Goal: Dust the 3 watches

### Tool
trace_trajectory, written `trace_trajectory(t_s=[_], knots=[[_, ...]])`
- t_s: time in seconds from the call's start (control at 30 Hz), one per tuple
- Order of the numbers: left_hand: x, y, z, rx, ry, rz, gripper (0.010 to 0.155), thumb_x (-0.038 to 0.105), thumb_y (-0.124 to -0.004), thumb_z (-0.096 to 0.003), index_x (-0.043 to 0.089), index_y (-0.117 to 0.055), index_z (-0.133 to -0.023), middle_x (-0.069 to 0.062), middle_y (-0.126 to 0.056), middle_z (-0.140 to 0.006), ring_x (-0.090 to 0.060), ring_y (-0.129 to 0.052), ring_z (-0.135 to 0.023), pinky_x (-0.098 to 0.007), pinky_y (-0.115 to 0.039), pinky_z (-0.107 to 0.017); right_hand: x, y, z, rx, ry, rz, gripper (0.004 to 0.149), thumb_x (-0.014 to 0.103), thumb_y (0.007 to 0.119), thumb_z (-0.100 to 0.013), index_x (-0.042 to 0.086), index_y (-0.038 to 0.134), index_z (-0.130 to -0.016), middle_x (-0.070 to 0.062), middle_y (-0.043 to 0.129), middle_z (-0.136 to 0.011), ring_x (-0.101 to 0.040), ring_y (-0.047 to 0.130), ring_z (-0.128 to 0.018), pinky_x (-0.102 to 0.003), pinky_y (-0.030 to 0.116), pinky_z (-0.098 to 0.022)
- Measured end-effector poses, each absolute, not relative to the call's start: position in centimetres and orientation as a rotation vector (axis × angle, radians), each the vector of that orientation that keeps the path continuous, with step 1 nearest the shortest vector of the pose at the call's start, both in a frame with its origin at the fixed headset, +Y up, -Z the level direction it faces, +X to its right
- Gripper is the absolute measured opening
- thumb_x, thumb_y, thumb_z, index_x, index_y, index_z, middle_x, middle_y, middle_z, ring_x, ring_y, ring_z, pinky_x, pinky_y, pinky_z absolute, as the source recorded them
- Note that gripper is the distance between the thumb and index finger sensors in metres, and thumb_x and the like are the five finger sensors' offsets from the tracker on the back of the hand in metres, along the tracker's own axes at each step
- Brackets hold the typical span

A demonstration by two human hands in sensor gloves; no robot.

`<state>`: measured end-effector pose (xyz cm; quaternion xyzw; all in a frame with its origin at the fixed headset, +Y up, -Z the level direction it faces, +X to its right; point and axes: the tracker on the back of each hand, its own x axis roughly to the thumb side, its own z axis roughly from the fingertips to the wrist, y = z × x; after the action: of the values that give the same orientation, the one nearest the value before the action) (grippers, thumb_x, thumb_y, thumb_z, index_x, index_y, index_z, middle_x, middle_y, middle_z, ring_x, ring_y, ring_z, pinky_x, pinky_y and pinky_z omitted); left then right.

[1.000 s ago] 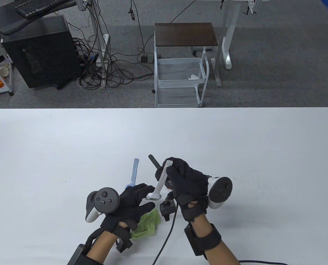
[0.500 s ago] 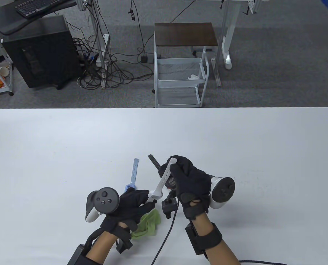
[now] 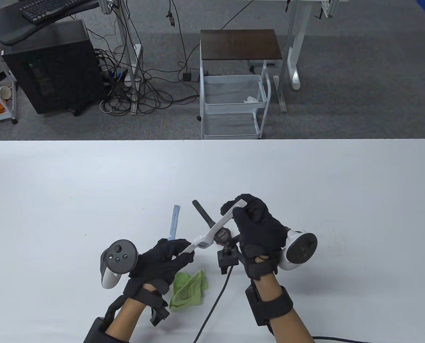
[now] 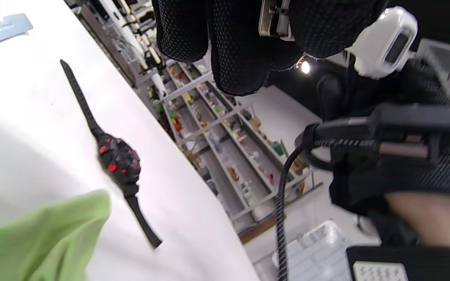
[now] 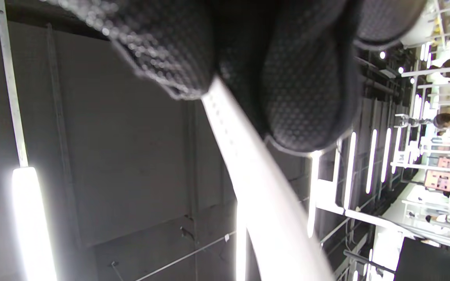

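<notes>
— While the green cloth (image 3: 189, 289) lies loose on the table (image 3: 55, 200) nearest the person, what are the hands doing?

— Both are on the white watch (image 3: 212, 232), held up off the surface. The left hand (image 3: 164, 257) pinches the buckle end of the strap between thumb and fingertips; the right hand (image 3: 258, 228) has its fingers curled round the far strap end, so the watch is stretched between them, case roughly midway.

— So no wiping at this moment?

— None that shows. The cloth sits just beside the left wrist, and neither hand touches it. I judge this the inspecting or turning step on one watch, with dusting itself either finished on it or about to start (the pictures cannot settle which).

— And the other two?

— Past the hands, the black watch (image 4: 117, 162) with red details lies flat on the table, under the stretched white strap in the table view. Left of it, a little farther out, lies the pale blue watch (image 3: 173, 225), its case partly hidden behind the left fingers.

— What does the next move call for?

— One hand must release the strap and take the cloth, while the other holds the watch steady enough not to drop on the black one.
</notes>
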<state>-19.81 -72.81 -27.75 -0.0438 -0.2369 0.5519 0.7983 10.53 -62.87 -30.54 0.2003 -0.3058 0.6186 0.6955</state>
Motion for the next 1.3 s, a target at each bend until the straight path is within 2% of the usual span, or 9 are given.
trace_trajectory(t_s=[0.17,0.33,0.53,0.6,0.7,0.9,1.0,1.17,1.3], knots=[[-21.6,-72.0,-27.7,-0.008,-0.463,1.335,0.044,0.052,-0.071,-0.0601,0.025,-0.068,-0.096,0.007,-0.083,-0.092,-0.031,-0.068,-0.105,-0.073,-0.031,-0.074,11.0,-63.2,-30.7,0.409,-0.678,1.393,0.046,0.032,0.087,-0.039,0.012,0.077,-0.08,-0.008,0.101,-0.061,-0.028,0.104,-0.043,-0.063,0.062,-0.055],[-23.4,-70.9,-27.4,0.112,-0.42,1.381,0.044,0.052,-0.069,-0.0612,0.023,-0.067,-0.095,0.006,-0.083,-0.092,-0.029,-0.068,-0.106,-0.072,-0.03,-0.074,10.6,-63.7,-31.0,0.415,-0.672,1.446,0.051,0.032,0.088,-0.037,0.011,0.074,-0.082,-0.008,0.099,-0.061,-0.028,0.102,-0.043,-0.064,0.061,-0.055],[-25.3,-70.3,-27.1,0.207,-0.377,1.462,0.044,0.054,-0.072,-0.0606,0.025,-0.071,-0.093,0.008,-0.087,-0.09,-0.025,-0.073,-0.105,-0.07,-0.033,-0.076,9.5,-64.5,-31.3,0.459,-0.562,1.504,0.056,0.029,0.086,-0.037,0.009,0.071,-0.086,-0.011,0.096,-0.06,-0.03,0.096,-0.04,-0.065,0.059,-0.054],[-25.9,-70.2,-26.9,0.252,-0.353,1.49,0.044,0.055,-0.073,-0.06,0.026,-0.073,-0.092,0.009,-0.089,-0.087,-0.022,-0.075,-0.104,-0.068,-0.035,-0.077,9.2,-64.7,-31.5,0.472,-0.534,1.53,0.052,0.029,0.086,-0.036,0.011,0.076,-0.083,-0.011,0.097,-0.058,-0.03,0.096,-0.038,-0.066,0.06,-0.053],[-26.7,-70.1,-26.8,0.283,-0.345,1.533,0.044,0.057,-0.074,-0.0596,0.027,-0.074,-0.091,0.01,-0.09,-0.086,-0.019,-0.076,-0.104,-0.066,-0.037,-0.079,8.6,-65.5,-31.6,0.486,-0.466,1.601,0.04,0.029,0.086,-0.035,0.016,0.088,-0.072,-0.011,0.101,-0.054,-0.029,0.098,-0.035,-0.066,0.061,-0.052],[-28.0,-69.6,-26.5,0.366,-0.301,1.509,0.045,0.058,-0.075,-0.0586,0.028,-0.074,-0.092,0.011,-0.091,-0.086,-0.017,-0.075,-0.105,-0.065,-0.035,-0.08,6.4,-68.6,-31.8,0.607,-0.206,1.782,0.036,0.029,0.089,-0.032,0.02,0.092,-0.067,-0.007,0.104,-0.056,-0.029,0.102,-0.04,-0.067,0.061,-0.053],[-28.2,-69.7,-26.4,0.381,-0.286,1.518,0.046,0.058,-0.075,-0.0579,0.027,-0.074,-0.091,0.011,-0.092,-0.084,-0.017,-0.074,-0.106,-0.065,-0.034,-0.079,4.8,-69.9,-31.6,0.668,-0.084,1.848,0.037,0.029,0.091,-0.032,0.02,0.091,-0.067,-0.006,0.105,-0.056,-0.029,0.104,-0.042,-0.067,0.061,-0.053],[-28.4,-69.7,-26.3,0.392,-0.279,1.51,0.046,0.058,-0.076,-0.0573,0.027,-0.074,-0.091,0.011,-0.092,-0.083,-0.016,-0.074,-0.106,-0.066,-0.033,-0.079,2.5,-71.5,-30.8,0.742,0.108,1.899,0.046,0.029,0.091,-0.032,0.014,0.087,-0.075,-0.007,0.105,-0.057,-0.029,0.105,-0.043,-0.067,0.061,-0.053],[-27.9,-69.3,-26.2,0.377,-0.302,1.464,0.046,0.058,-0.077,-0.0568,0.026,-0.075,-0.091,0.01,-0.093,-0.08,-0.017,-0.074,-0.105,-0.066,-0.034,-0.079,0.5,-72.8,-29.8,0.819,0.242,1.949,0.042,0.03,0.091,-0.032,0.014,0.09,-0.072,-0.006,0.107,-0.055,-0.03,0.106,-0.044,-0.067,0.062,-0.052]])
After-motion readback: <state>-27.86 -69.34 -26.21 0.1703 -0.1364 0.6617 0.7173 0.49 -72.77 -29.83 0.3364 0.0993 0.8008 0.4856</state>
